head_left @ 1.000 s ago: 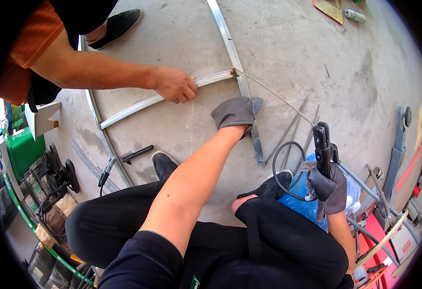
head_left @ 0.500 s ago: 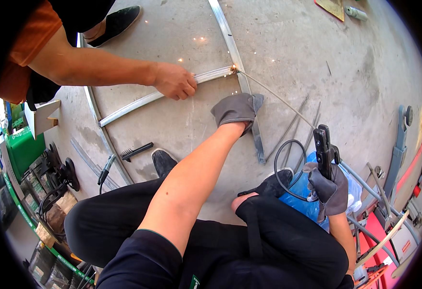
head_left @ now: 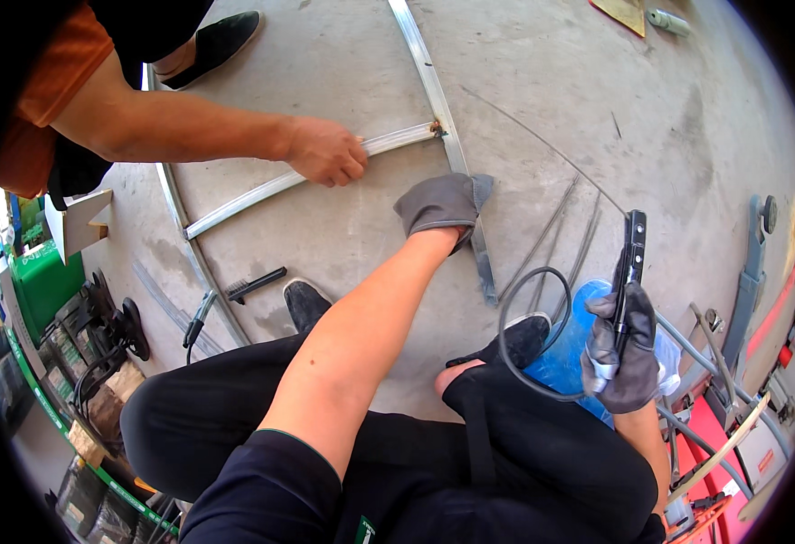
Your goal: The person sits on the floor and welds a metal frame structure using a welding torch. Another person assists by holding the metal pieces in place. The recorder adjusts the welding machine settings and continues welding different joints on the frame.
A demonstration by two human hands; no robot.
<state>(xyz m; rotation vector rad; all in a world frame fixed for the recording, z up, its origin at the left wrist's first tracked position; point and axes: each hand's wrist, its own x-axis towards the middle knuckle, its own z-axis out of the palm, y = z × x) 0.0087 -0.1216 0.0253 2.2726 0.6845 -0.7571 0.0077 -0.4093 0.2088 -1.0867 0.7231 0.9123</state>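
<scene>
Bar (head_left: 455, 152) runs partly hidden, probably held, beneath the left grip (head_left: 437, 201).

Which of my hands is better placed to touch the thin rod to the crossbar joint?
Probably your right hand: it grips the black holder carrying the thin rod. Your left hand is nearer the crossbar joint, but it's at the long metal bar without the rod.

We see that the frame (head_left: 402, 140) is of smooth, shiny metal, while its joint (head_left: 436, 129) looks dark and rough. The holder (head_left: 634, 245) seems of black, slightly glossy plastic. Our gloves (head_left: 436, 201) look matt grey. The bag (head_left: 574, 349) is glossy blue plastic, the floor (head_left: 542, 82) matt concrete.
</scene>
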